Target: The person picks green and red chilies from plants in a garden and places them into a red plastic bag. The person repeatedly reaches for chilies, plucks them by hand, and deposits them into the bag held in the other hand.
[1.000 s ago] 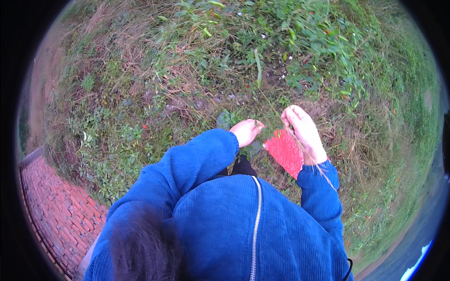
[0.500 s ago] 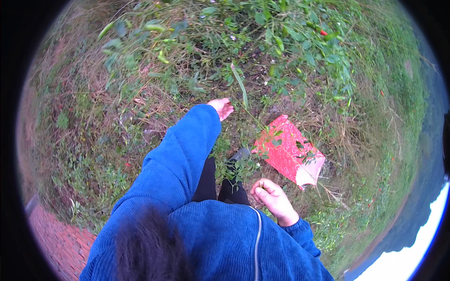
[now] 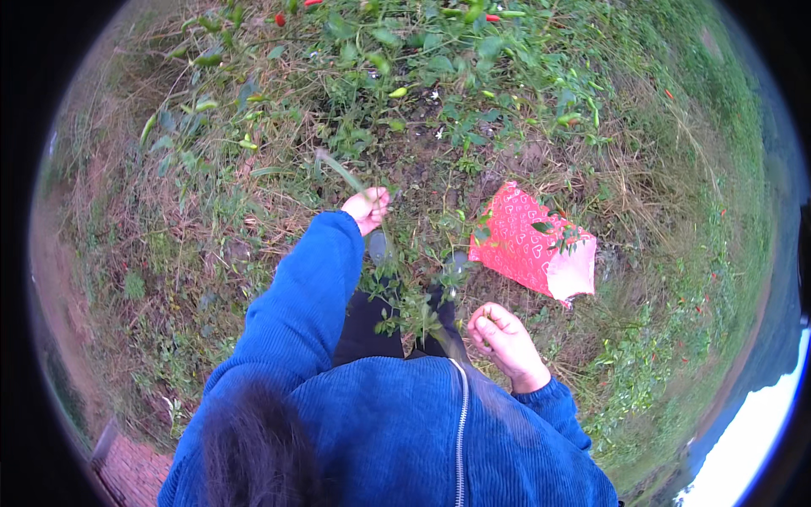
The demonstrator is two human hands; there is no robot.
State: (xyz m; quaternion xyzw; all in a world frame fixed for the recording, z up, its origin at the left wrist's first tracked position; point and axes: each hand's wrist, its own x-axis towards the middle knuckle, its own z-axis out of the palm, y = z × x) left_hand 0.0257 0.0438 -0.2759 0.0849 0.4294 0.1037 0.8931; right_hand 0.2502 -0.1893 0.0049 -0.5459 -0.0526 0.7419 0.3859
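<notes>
Head view: at the lower left, red brick paving (image 3: 135,469) shows beside a slope of dry grass (image 3: 203,194). Above, at the upper left, slim green pods (image 3: 149,129) hang among stems. The left arm, in a blue corduroy sleeve (image 3: 291,291), reaches up from dark hair (image 3: 258,444) at the lower edge. Its left hand (image 3: 367,208) has the fingers curled in; a long green blade of leaf (image 3: 341,173) slants down to it, touching or overlapping, and I cannot tell whether it is grasped. Just below that hand is a grey shoe (image 3: 378,246), with black trousers (image 3: 369,325) beneath it.

In the middle, a leafy green plant (image 3: 414,308) stands out in front of the legs, between the two hands, and a metal zipper (image 3: 462,431) runs down the jacket. Right of it the right hand (image 3: 504,340) is closed, thumb against bent fingers; anything pinched there is too small to tell. Red pods (image 3: 492,18) show along the top. Farther right, above the right hand and apart from it, a red bag (image 3: 524,241) with white heart outlines lies tilted on the grass, its pale inside facing the lower right.
</notes>
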